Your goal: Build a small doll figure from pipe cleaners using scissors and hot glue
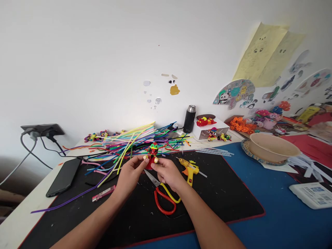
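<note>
Between my fingertips stands a small pipe-cleaner figure (153, 151), red with green and yellow on its head and a pale ball at either side. My left hand (131, 172) pinches its left side near one ball. My right hand (167, 172) grips the opposite side, thumb by the other ball. Just below lie scissors (166, 200) with one red and one yellow handle, blades pointing up and left, partly under my right hand. A yellow hot glue gun (190, 170) rests right of that hand. Left of my left wrist is a pink lighter-like stick (103, 193).
Behind my hands is a heap of coloured pipe cleaners (129, 138). A black phone (63, 177) lies left, near a wall socket (43, 129) with cables. Clear glue sticks (215, 152), a black flask (189, 119), a white box (223, 127) with similar figures and a beige bowl (275, 147) are right.
</note>
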Tool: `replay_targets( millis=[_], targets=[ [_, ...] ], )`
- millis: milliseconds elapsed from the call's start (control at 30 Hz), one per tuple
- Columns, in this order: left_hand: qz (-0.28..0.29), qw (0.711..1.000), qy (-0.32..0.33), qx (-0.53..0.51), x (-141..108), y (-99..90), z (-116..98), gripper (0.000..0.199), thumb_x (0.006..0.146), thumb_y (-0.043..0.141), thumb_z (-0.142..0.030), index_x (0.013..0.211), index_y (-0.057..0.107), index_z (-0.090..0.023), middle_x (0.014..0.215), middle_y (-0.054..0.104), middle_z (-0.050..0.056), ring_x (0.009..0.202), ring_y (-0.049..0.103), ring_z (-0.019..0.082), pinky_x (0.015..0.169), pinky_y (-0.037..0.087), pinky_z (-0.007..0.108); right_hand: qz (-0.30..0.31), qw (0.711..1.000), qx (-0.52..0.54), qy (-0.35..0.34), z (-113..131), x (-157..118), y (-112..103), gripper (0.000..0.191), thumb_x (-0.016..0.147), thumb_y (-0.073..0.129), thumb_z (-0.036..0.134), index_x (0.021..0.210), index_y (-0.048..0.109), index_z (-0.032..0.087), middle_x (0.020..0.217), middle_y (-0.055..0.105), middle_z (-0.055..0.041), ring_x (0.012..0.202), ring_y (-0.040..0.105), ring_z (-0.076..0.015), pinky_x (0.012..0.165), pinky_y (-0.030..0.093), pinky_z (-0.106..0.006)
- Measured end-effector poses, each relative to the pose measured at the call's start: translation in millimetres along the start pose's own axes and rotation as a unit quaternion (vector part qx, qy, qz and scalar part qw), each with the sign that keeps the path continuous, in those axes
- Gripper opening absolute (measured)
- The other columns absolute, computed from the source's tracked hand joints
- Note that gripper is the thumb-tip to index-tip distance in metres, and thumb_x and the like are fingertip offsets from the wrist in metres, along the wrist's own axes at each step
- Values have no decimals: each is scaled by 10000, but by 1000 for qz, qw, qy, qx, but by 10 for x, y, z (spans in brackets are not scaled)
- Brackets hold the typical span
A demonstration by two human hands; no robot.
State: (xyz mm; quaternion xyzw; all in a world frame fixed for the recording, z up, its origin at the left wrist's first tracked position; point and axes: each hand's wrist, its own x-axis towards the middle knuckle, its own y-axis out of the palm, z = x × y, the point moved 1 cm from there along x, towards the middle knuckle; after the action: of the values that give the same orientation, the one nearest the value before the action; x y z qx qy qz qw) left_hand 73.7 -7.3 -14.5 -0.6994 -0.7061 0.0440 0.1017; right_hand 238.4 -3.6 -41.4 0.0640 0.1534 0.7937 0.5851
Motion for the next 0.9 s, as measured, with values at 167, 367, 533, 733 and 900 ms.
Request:
replay_targets(
  millis=[167,367,533,733,900],
  targets=[
    [-20,1000,3,7,-3,4,-3,582,740,776,-730,930,819,-181,843,774,80,719,633,221,627,504,293,-3,1000,-8,0,-9,3,-6,445,735,857,552,854,646,178,575,431,127,360,261,-27,366,153,-244],
    [-20,1000,-3,-5,1,1,63,544,745,794,-699,900,834,-179,853,791,79,710,609,209,632,492,287,-9,1000,-14,-6,-37,20,-23,429,737,863,534,838,650,175,561,420,125,373,252,-32,372,161,-242],
    [-21,1000,-7,0,0,6,116,538,761,789,-685,935,853,-180,886,808,85,725,616,215,658,481,296,-10,1000,-23,-6,-57,29,-29,425,735,858,533,832,652,174,566,421,118,378,248,-32,369,165,-241],
    [-26,999,-22,-6,-7,25,129,557,731,801,-697,928,861,-181,878,808,90,712,608,213,642,466,296,-10,999,-30,-7,-69,35,-30,412,731,856,531,812,652,183,562,408,113,378,245,-36,366,166,-238],
    [-31,999,-22,-20,-13,44,115,554,714,816,-696,895,858,-174,840,796,85,659,571,192,613,464,288,-12,999,-37,-6,-78,38,-37,392,743,856,511,789,640,187,554,406,110,387,246,-41,377,165,-236]
  ],
)
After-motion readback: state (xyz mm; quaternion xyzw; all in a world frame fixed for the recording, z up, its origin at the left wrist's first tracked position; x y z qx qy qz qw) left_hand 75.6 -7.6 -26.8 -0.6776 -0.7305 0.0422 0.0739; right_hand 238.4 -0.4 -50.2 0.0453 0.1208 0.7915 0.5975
